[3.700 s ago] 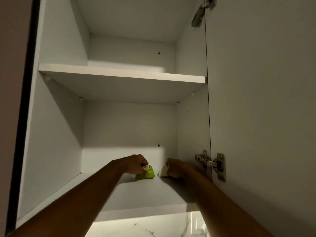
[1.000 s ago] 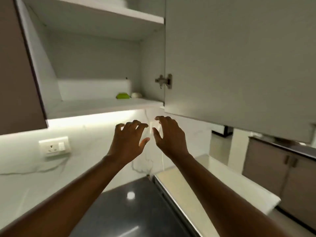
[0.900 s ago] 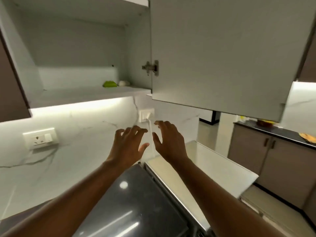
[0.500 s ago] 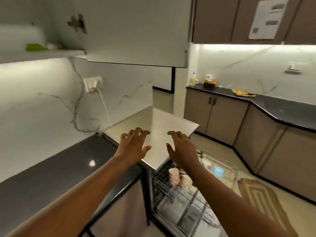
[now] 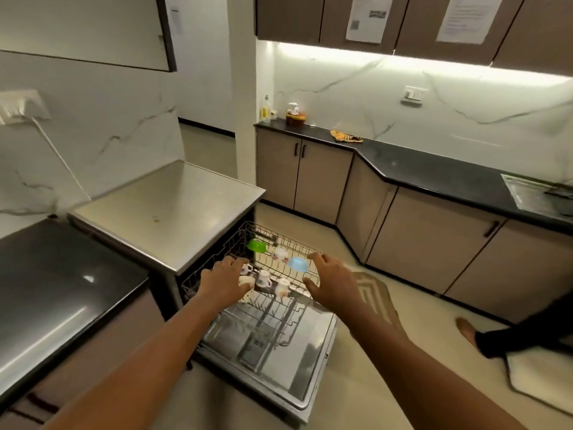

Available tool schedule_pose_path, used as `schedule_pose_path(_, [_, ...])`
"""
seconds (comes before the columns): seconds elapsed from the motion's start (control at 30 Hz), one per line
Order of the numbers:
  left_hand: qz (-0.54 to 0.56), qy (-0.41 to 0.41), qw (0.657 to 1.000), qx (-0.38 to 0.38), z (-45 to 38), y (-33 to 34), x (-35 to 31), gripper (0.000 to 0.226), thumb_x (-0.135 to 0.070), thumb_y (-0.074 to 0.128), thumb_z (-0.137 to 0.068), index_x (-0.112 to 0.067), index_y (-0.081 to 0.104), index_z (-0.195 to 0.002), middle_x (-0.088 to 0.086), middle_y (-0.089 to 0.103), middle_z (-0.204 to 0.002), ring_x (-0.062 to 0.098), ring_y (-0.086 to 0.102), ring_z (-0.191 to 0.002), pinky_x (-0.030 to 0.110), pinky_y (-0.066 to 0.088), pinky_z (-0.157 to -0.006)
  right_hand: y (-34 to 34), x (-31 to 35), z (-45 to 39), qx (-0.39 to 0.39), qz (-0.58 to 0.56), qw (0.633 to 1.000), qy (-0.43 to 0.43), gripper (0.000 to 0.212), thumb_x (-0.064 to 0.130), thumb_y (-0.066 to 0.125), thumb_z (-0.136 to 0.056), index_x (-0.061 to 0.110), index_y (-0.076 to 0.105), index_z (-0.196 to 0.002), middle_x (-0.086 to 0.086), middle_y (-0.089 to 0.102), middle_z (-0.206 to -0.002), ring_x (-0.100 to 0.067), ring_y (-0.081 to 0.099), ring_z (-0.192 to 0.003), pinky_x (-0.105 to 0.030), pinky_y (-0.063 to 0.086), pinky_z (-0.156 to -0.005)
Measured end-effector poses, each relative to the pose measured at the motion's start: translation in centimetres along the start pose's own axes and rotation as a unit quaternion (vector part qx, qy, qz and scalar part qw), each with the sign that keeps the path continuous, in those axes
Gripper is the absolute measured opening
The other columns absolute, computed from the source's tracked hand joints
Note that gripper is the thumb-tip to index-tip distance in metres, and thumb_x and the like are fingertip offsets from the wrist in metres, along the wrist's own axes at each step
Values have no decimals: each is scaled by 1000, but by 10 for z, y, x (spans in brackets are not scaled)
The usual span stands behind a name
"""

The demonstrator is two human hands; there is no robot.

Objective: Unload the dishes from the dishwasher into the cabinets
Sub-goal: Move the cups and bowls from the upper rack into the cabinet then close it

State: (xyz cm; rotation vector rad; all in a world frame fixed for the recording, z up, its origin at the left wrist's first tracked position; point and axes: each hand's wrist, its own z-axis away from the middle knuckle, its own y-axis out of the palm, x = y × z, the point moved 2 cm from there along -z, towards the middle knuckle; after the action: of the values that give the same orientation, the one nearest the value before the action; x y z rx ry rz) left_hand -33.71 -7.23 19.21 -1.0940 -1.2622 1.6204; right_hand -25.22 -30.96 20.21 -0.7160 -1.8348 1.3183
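A wire metal rack is seen. The open dishwasher door is shiny metal. The black table is glossy and smooth.

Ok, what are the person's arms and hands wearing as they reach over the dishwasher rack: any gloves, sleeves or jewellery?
Nothing that shows. The left hand and right hand are bare, without gloves, and I see no rings, watch or bracelet. Both forearms are bare as far as the frame shows them, with no sleeve cuff in view. No markings, tape or straps on either arm.
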Motion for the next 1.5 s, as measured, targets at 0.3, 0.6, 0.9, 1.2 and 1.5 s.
schedule_pose_path(0.3, [-15,-18,999,47,-50,28,6,64,-54,56,-90,-30,33,-144,8,38,-146,29,44,-131,49,42,-101,36,-42,-17,64,3,997,41,59,49,60,-91,28,41,-143,1,60,-116,-19,57,-104,-32,52,-79])
schedule_pose_path(0.6, [6,30,997,76,-178,57,11,66,-54,57,-89,-28,34,-145,6,44,-142,28,46,-129,49,43,-101,91,-74,-107,116,-20,987,108,64,51,62,-88,27,40,-143,-3,59,-124,-23,55,-113,-37,52,-84])
schedule_pose_path(0.9, [29,66,989,131,-280,100,18,66,-48,61,-89,-24,33,-144,6,43,-141,26,50,-126,48,46,-99,165,-95,-171,170,-55,970,163,64,50,62,-89,25,40,-143,-4,55,-132,-27,53,-121,-38,49,-91])
schedule_pose_path(1.2, [150,1,973,176,-343,178,29,67,-31,69,-87,-20,37,-145,14,41,-142,33,43,-131,45,43,-104,243,-123,-220,243,-86,956,141,65,48,66,-86,24,43,-142,-5,54,-139,-26,51,-127,-38,49,-96])
schedule_pose_path(1.5, [85,-47,986,135,-400,286,19,69,-29,71,-85,-21,36,-144,9,31,-153,31,29,-141,46,42,-105,364,-164,-272,354,-67,925,121,59,43,69,-85,26,46,-137,-6,57,-129,-27,55,-118,-38,49,-90])
